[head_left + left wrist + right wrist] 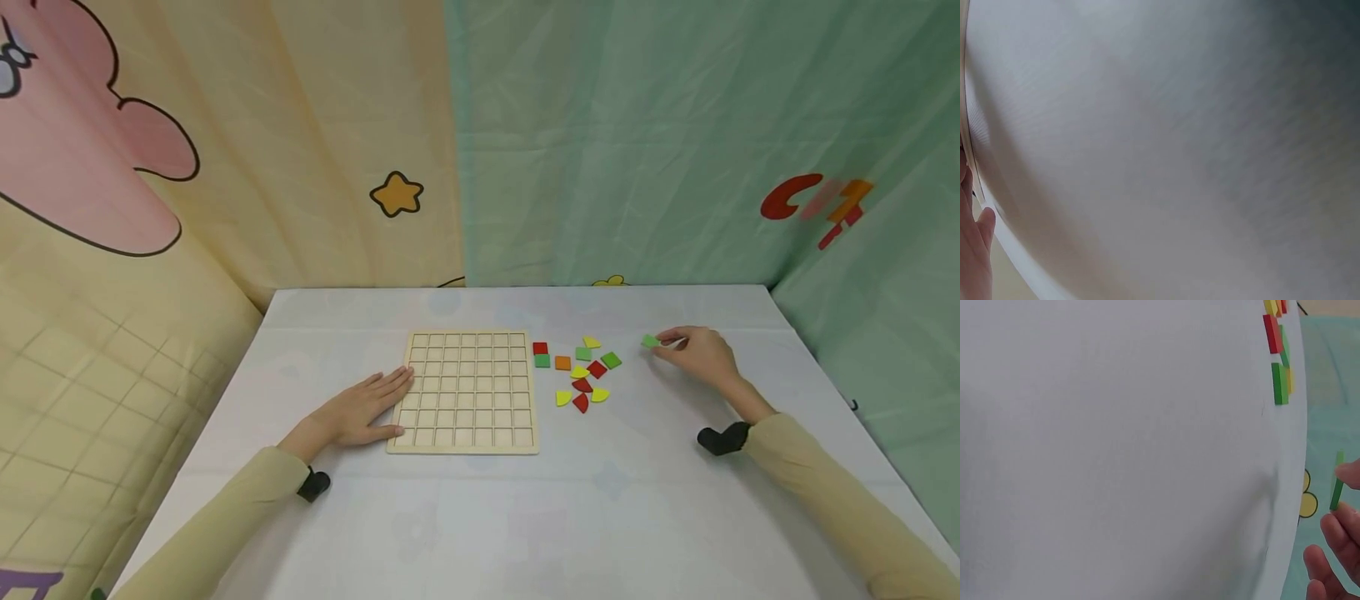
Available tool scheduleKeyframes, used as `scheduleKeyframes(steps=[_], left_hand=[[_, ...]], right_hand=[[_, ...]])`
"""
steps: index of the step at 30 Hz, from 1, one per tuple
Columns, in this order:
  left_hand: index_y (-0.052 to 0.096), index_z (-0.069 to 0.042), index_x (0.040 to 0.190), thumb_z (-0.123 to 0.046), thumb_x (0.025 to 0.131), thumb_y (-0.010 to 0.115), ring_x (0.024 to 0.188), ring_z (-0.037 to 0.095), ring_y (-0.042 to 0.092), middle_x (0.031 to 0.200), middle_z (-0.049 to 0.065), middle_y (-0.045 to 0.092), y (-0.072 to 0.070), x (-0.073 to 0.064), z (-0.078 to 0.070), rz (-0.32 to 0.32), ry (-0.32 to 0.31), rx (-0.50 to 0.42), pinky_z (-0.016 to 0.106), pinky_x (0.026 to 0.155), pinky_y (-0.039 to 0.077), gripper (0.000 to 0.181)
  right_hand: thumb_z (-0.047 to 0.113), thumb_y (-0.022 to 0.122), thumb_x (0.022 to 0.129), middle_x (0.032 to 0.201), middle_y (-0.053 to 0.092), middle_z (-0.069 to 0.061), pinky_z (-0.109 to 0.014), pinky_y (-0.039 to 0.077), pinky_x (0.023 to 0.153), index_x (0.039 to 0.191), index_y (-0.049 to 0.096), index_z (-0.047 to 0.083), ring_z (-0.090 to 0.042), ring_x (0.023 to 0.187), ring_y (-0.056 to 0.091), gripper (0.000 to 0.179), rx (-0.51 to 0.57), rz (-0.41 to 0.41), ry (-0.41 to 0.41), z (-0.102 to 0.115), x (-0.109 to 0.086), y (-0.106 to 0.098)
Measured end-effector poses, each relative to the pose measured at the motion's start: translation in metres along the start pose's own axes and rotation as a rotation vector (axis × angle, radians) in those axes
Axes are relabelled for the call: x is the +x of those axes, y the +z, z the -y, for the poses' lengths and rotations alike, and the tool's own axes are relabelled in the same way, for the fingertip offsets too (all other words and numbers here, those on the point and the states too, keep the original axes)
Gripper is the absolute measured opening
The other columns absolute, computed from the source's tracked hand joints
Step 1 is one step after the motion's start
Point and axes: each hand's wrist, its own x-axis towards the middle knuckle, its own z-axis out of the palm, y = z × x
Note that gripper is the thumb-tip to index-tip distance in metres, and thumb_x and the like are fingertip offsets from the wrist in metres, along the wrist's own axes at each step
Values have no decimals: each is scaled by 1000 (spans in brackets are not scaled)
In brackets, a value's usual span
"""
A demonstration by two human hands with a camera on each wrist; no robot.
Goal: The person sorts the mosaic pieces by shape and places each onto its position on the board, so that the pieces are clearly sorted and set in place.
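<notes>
My left hand point(363, 412) lies with straight fingers on the left edge of a pale wooden grid board point(462, 451). The grid's square cells hold no pieces. At the far right of the loose pieces, my right hand point(702, 356) pinches a thin green square tile point(649, 341) between thumb and fingers. The right wrist view shows that tile point(1336, 487) edge-on, held off the white table. Only part of the left hand point(974, 250) enters the left wrist view, beside the board's rim.
Loose pieces lie right of the board: an orange square point(562, 363), red squares point(540, 347), green squares point(611, 360), yellow quarter-round pieces point(563, 398) and red ones point(581, 403). A white cloth covers the table point(465, 517). Printed curtains point(600, 167) hang behind it and at both sides.
</notes>
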Motion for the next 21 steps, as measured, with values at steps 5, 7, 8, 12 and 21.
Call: scheduleKeyframes(steps=[5, 7, 8, 12, 21], left_hand=[[17, -3, 153, -56, 95, 44, 149, 29, 16, 162, 12, 13, -1, -1, -1, -18, 14, -7, 50, 119, 21, 83], [19, -2, 153, -55, 96, 45, 149, 30, 17, 161, 13, 15, -1, -1, -2, -27, 19, -11, 51, 118, 22, 82], [19, -2, 153, -55, 96, 45, 149, 30, 17, 161, 13, 15, -1, -1, -2, -26, 17, -10, 51, 118, 22, 82], [17, -4, 153, -56, 96, 44, 150, 27, 15, 162, 11, 13, -1, -1, -1, -11, 4, -5, 49, 119, 20, 83], [18, -4, 153, -57, 95, 45, 149, 28, 16, 162, 11, 14, 0, -1, -1, -17, -1, 5, 50, 119, 20, 84]], right_hand=[[30, 72, 84, 97, 72, -19, -25, 43, 56, 107, 71, 1, -26, 76, 61, 38, 16, 13, -7, 14, 0, 5], [30, 72, 83, 96, 72, -19, -25, 43, 56, 107, 71, 1, -25, 75, 61, 37, 21, 14, -15, 20, 1, 7], [29, 72, 83, 96, 72, -19, -25, 43, 56, 107, 71, 1, -25, 76, 61, 37, 22, 14, -20, 23, 1, 8], [28, 73, 83, 96, 72, -18, -24, 42, 57, 106, 71, 1, -25, 77, 61, 35, 19, 19, -33, 34, 1, 13], [28, 71, 84, 99, 72, -16, -24, 44, 60, 108, 71, 2, -27, 83, 62, 35, 55, 37, -53, 56, 4, 27]])
